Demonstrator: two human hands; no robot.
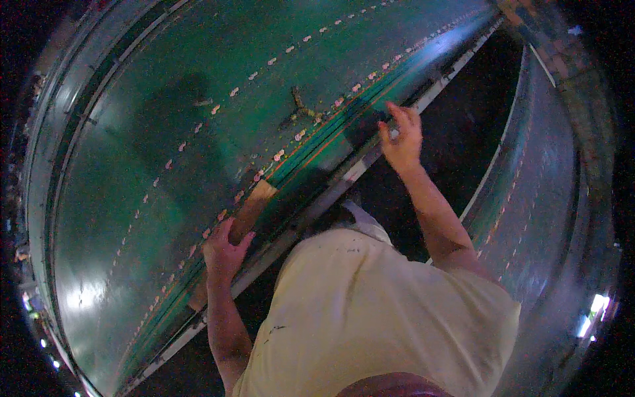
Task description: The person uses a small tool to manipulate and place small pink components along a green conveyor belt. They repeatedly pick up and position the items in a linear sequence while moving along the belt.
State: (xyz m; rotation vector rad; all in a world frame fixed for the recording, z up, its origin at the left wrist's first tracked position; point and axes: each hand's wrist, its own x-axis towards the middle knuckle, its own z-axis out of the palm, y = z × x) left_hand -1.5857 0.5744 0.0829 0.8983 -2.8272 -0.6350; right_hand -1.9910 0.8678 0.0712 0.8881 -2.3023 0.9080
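A long green worktop (132, 218) carries rows of small pink and pale flower-like marks (278, 155). Along its near side lies a brown strip (253, 205) that looks like a flat board. My left hand (223, 253) rests on this strip, thumb apart from the fingers, covering part of it. Farther right, my right hand (403, 140) is raised by the table's edge. Its fingers curl around a small pale thing (395, 133), too small to name. A brownish, branching shape (304, 109) shows on the green surface; whether it is loose or printed I cannot tell.
A pale rail (354, 173) runs along the near table edge, close to my body. Across the dark gap on the right stands another long greenish table (529, 218). Lights reflect off the surface at the lower left.
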